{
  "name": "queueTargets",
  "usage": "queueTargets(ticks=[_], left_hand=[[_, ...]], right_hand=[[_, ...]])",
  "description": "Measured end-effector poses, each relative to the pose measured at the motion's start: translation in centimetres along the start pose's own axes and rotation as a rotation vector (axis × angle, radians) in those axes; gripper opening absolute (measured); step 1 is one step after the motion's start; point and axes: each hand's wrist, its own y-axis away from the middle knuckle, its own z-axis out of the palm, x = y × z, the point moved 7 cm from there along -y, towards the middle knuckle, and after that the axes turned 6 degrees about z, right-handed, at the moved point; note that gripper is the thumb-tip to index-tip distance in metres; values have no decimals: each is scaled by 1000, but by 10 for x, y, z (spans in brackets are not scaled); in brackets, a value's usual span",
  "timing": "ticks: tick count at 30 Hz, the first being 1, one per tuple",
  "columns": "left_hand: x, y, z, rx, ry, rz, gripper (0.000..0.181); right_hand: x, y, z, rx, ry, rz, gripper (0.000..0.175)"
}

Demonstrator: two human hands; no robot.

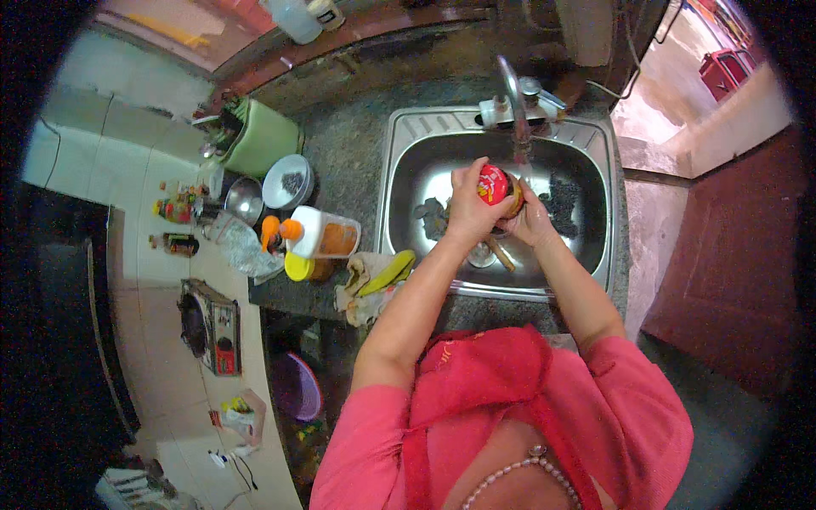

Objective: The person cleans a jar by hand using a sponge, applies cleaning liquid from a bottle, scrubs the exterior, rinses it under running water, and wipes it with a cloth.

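Note:
My left hand [468, 207] and my right hand [534, 220] together grip a jar with a red lid [492, 184]. The left fingers wrap the lid side, and the right ones hold the body, partly hidden by the hands. Both hands are over a stainless steel sink [384, 210], just below the spout of a metal faucet [514, 89]. What looks like a thin stream of water [524, 171] falls beside the jar. Below the hands, a wooden stick or handle [502, 256] lies in the basin near the drain [481, 257]. A crumpled grey item [433, 212] is on the basin's left side.
Left of the sink stand a pump bottle with an orange top [328, 233], a yellow-lidded jar [299, 266], a white bowl [306, 191] and a green utensil holder [271, 140]. Cloths [366, 271] lie at the counter edge. A gas stove [220, 331] is farther left; a door [720, 268] is right.

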Motion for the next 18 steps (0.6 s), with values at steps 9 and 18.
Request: queueTargets(ticks=[9, 18], left_hand=[[-43, -6, -77, 245, -242, 10, 68], [-146, -18, -167, 483, -458, -301, 72]], right_hand=[[21, -18, 6, 133, 448, 50, 46], [69, -16, -7, 175, 519, 188, 35]])
